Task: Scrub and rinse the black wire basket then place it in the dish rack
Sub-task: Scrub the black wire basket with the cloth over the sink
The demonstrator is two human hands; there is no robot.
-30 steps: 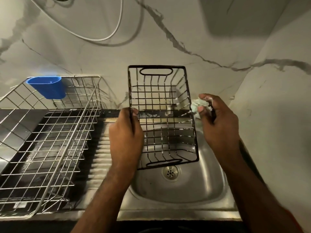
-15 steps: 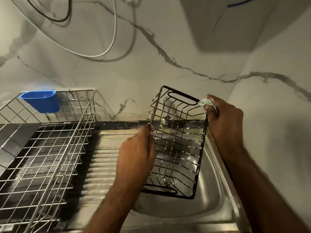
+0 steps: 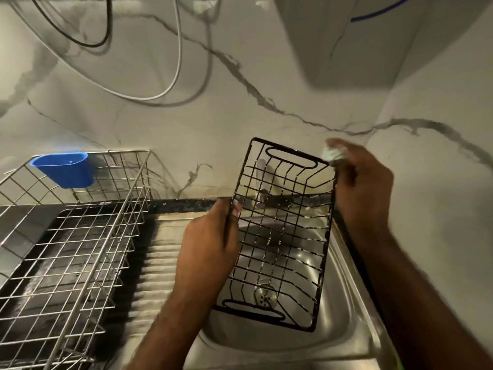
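The black wire basket [image 3: 282, 231] hangs tilted above the steel sink [image 3: 338, 316], its open side facing me and soap foam on its wires. My left hand [image 3: 210, 241] grips the basket's left rim. My right hand [image 3: 360, 182] holds a pale soapy scrubber [image 3: 332, 154] against the basket's top right corner. The silver wire dish rack [image 3: 80, 249] stands to the left on the counter, apart from the basket.
A blue plastic cup [image 3: 64, 169] hangs on the rack's back rim. The ribbed drainboard [image 3: 157, 263] lies between rack and sink. A tap [image 3: 262, 193] shows behind the basket wires. Cables [image 3: 149, 94] droop along the marble wall, and the side wall stands close on the right.
The basket has swung from upright to tilted and dropped to the right over the sink. My right hand moved the scrubber up along the right rim to the top corner.
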